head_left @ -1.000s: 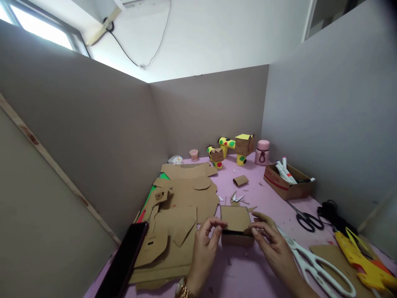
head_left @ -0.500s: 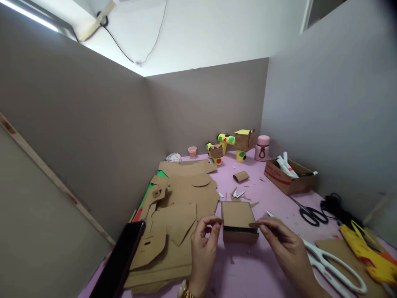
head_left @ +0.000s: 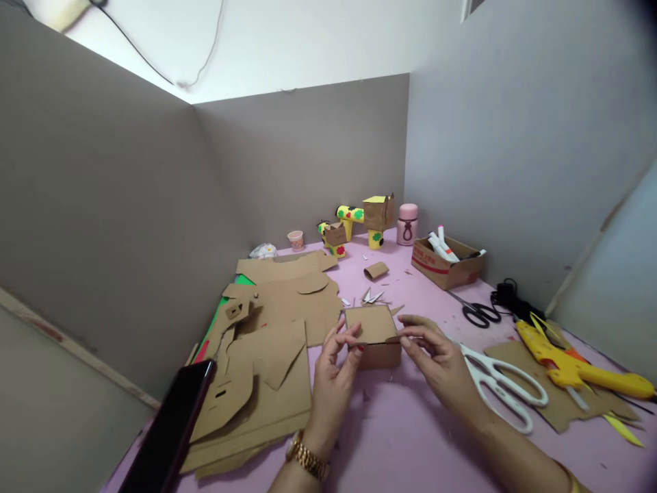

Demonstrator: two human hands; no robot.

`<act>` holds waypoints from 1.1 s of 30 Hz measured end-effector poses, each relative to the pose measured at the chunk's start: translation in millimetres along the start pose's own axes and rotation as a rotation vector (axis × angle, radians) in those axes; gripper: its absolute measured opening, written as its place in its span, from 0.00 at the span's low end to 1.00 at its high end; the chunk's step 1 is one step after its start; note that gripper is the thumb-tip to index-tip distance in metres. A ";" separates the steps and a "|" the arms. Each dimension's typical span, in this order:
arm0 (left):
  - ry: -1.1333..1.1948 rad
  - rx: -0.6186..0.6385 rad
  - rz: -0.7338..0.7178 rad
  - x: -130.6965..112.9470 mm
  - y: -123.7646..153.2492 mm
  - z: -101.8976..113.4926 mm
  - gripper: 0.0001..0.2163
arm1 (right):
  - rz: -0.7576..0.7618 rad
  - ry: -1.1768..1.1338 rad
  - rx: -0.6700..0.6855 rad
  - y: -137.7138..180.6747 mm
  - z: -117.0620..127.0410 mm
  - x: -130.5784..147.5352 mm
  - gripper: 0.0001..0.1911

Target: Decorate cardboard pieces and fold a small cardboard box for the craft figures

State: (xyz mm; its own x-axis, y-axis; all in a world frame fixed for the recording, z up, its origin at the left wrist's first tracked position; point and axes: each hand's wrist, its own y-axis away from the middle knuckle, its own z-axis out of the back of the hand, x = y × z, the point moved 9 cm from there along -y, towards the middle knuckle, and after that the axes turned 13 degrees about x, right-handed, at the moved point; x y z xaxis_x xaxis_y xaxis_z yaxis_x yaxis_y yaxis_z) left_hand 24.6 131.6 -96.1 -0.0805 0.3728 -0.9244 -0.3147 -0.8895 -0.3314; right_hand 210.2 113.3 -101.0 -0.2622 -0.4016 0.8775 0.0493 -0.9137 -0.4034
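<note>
A small brown cardboard box (head_left: 374,335) stands on the pink table (head_left: 410,438) in front of me. My left hand (head_left: 336,370) pinches the left edge of its top flap. My right hand (head_left: 436,356) pinches the flap's right front corner with thumb and fingers. Both hands press the flap down onto the box. A gold watch sits on my left wrist.
Cut cardboard sheets (head_left: 272,342) and a dark phone (head_left: 169,431) lie left. White scissors (head_left: 500,387), black scissors (head_left: 477,313), a yellow glue gun (head_left: 569,363) and a marker box (head_left: 446,263) lie right. Yellow cardboard figures (head_left: 367,219), a pink jar (head_left: 407,224) and a cardboard roll (head_left: 376,270) stand behind. Grey partitions enclose the table.
My view has tilted down and swung right. Both hands have closed in on the box's top flap, and the dark gap under it has shut.
</note>
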 end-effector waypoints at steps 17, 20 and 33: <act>-0.125 -0.014 -0.044 -10.0 -3.1 3.9 0.02 | 0.046 0.028 -0.002 -1.0 -4.5 2.1 0.08; -0.150 -0.027 -0.043 -8.0 -2.7 3.5 0.02 | 0.041 0.033 -0.007 -0.8 -4.4 3.5 0.08; -0.210 -0.028 -0.054 -6.2 -3.1 3.0 0.04 | 0.017 0.022 -0.023 -1.1 -5.7 0.8 0.10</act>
State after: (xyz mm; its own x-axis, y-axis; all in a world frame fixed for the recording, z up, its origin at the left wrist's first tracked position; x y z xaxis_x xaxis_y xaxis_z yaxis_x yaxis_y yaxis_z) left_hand 23.2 132.8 -88.8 -0.2609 0.4645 -0.8463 -0.2981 -0.8726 -0.3870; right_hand 204.5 114.3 -101.3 -0.2824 -0.4153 0.8647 0.0318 -0.9050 -0.4242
